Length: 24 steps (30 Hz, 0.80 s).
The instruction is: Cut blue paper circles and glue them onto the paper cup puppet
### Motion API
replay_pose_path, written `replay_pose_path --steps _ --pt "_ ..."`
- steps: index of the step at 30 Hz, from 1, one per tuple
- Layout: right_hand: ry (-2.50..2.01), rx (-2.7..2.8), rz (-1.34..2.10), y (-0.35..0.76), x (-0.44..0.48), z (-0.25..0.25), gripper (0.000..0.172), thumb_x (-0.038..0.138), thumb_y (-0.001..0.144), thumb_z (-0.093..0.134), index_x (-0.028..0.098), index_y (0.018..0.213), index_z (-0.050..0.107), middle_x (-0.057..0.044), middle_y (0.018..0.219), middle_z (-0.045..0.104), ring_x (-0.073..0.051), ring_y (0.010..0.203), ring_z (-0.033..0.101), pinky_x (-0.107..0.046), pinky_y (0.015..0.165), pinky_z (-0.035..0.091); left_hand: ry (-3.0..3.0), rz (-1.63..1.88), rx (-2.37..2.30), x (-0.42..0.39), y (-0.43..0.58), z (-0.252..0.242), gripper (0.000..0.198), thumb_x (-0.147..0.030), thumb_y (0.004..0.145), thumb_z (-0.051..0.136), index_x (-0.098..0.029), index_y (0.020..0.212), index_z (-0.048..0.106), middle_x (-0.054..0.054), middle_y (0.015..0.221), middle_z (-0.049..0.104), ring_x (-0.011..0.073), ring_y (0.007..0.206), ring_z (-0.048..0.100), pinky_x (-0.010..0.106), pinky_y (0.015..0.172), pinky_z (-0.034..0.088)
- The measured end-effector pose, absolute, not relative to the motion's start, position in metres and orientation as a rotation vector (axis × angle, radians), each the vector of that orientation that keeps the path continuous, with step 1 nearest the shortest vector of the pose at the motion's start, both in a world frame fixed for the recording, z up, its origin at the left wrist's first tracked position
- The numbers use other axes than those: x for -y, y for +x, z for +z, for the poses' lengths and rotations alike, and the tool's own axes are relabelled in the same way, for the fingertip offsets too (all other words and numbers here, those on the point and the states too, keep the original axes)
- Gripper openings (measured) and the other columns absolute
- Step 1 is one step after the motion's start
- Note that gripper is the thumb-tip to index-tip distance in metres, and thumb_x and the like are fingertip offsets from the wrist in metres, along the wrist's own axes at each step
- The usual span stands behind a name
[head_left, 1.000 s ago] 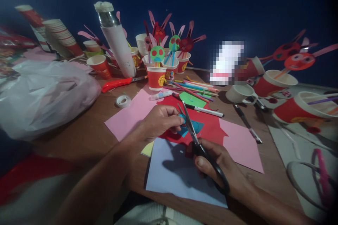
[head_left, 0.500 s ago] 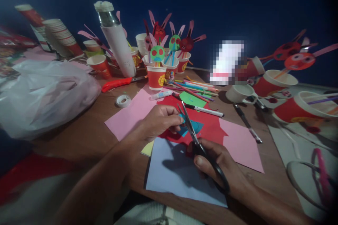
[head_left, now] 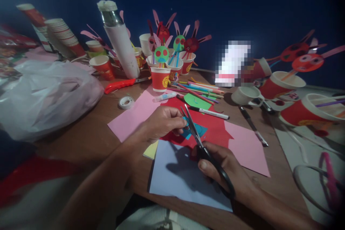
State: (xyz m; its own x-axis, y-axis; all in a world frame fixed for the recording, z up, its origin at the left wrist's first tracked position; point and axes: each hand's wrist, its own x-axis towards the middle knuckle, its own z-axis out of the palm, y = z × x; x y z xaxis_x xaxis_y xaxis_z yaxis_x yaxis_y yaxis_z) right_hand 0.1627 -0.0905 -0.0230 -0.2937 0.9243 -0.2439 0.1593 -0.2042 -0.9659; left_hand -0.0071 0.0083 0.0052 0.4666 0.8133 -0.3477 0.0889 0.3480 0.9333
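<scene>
Between the thumb and fingers of my left hand (head_left: 167,123) is a small blue paper piece (head_left: 185,120), pinched at the scissors' blades. My right hand (head_left: 223,163) grips black-handled scissors (head_left: 194,129) with the blades slightly apart and pointing away from me. Beyond the blades a larger blue paper scrap (head_left: 201,129) with a drawn curve lies over red paper (head_left: 215,125). Under my right hand a light blue sheet (head_left: 172,176) lies near the table's front edge. The fingers of my left hand partly hide the small piece.
A black-and-white marker (head_left: 210,112), green paper (head_left: 198,101) and colored sticks (head_left: 199,88) lie beyond my hands. Paper cups with paper faces (head_left: 161,79) stand at the back. A plastic bag (head_left: 51,97), red cutter (head_left: 120,85) and tape roll (head_left: 126,102) are left; a white mug (head_left: 246,95) is right.
Almost nothing differs. The view shifts very slightly, and both hands keep their hold on the blue paper piece and the scissors.
</scene>
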Motion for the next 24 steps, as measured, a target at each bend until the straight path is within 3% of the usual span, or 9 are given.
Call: replay_pose_path --steps 11,24 --pt "-1.385 1.391 1.569 0.1615 0.0906 -0.0204 0.045 0.060 0.070 0.060 0.017 0.075 0.048 0.005 0.055 0.043 -0.007 0.044 0.039 -0.019 0.040 0.031 1.132 0.582 -1.008 -0.0083 -0.0071 0.0053 0.013 -0.021 0.065 0.064 -0.013 0.061 0.055 0.000 0.051 0.058 0.0087 0.048 0.053 0.020 0.049 0.041" --pt "-1.366 1.380 1.555 0.1632 0.0906 -0.0233 0.042 0.057 0.072 0.060 0.017 0.076 0.050 0.005 0.055 0.044 -0.007 0.045 0.039 -0.019 0.042 0.033 1.060 0.623 -0.981 -0.0073 -0.0073 0.0029 0.020 -0.029 0.066 0.070 -0.013 0.066 0.057 0.000 0.055 0.059 0.0083 0.047 0.054 0.021 0.050 0.045"
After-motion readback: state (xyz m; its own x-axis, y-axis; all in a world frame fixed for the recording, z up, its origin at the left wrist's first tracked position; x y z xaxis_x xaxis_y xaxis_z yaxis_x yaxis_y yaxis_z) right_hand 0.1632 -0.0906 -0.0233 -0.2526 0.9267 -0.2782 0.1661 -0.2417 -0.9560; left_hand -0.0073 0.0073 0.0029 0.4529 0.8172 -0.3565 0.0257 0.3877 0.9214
